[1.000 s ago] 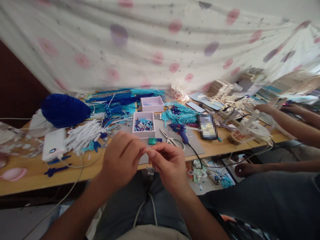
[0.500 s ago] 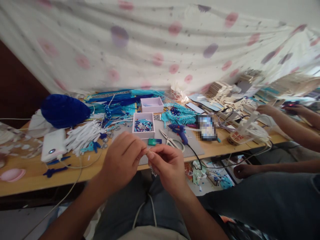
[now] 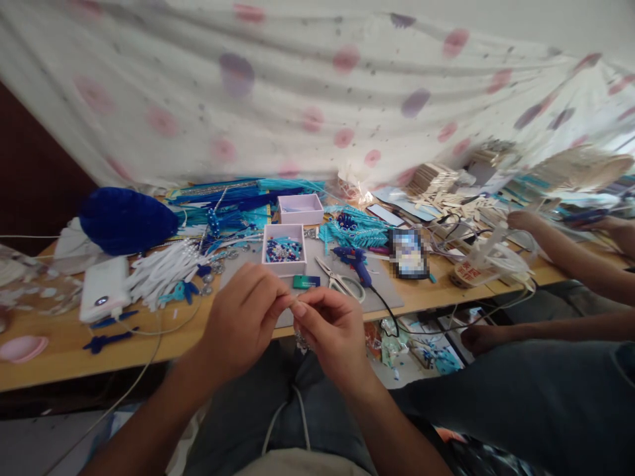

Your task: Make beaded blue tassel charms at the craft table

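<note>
My left hand (image 3: 245,320) and my right hand (image 3: 336,334) meet fingertip to fingertip above the table's front edge, both closed in a pinch. What lies between the fingertips is too small to make out. A small silvery piece (image 3: 300,340) shows beneath the fingers of my right hand, mostly hidden by them. Just beyond the hands are a green and dark blue block (image 3: 306,282) and a lilac box (image 3: 283,267) of blue, white and turquoise beads. To their right lie open scissors (image 3: 342,281) and a blue glue gun (image 3: 354,259).
White fuzzy stems (image 3: 161,270), a white power bank (image 3: 104,291) and a dark blue plush piece (image 3: 127,221) lie left. Turquoise strips (image 3: 354,233) and another lilac box (image 3: 300,209) stand behind. A co-worker's arm (image 3: 570,251) reaches in near a plastic cup (image 3: 466,272) and cables.
My hands keep the same fingertip pinch with barely any movement. At the right, the co-worker's far hand has shifted a little; the whole view has drifted slightly.
</note>
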Demonstrator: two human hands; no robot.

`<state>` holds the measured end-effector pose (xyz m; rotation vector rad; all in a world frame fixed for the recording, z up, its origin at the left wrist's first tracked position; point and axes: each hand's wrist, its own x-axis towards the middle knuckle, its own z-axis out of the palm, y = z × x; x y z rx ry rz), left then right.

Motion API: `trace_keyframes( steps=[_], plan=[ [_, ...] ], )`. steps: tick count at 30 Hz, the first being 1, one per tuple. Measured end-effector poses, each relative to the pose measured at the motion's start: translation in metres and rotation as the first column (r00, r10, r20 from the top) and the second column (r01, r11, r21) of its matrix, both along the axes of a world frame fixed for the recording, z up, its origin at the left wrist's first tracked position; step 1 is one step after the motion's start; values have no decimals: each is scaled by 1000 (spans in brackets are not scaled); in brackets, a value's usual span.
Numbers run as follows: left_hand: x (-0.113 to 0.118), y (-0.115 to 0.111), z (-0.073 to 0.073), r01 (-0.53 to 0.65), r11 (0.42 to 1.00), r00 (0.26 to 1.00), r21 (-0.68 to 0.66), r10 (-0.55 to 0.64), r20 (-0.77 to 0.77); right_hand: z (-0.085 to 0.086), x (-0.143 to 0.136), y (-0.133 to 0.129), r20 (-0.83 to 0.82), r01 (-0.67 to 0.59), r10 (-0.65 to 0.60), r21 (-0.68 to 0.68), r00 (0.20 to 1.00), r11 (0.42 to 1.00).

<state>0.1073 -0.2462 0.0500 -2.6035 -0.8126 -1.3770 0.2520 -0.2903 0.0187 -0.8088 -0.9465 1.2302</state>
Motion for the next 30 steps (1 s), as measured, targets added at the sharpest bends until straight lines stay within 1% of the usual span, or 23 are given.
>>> trace_keyframes(
  steps=[7,12,14,18,22,25,30],
  plan=[
    [0,0,0,3,1000,1000,0,-3,-8,0,-2,0,25,5,-5,-14,1000,1000],
    [2,-2,0,7,997,1000,-76,-8,-10,-1,-2,-1,-20,6,-6,-1,1000,1000],
    [1,-2,1,-7,998,1000,-55,6,-25,-1,-2,-1,-17,9,-9,0,1000,1000],
    [-1,1,0,-25,999,998,40,28,-61,2,-4,-1,32,47,-48,4,998,999],
    [-4,4,-1,-34,997,995,74,41,-95,0,-6,-2,56,86,-88,32,995,996],
    [-5,5,2,-1,996,992,90,13,-126,-2,-8,-3,13,75,-76,38,997,996],
    [-7,5,9,39,998,992,49,-33,-122,-1,-12,-3,-102,41,-38,29,994,999]
  ],
)
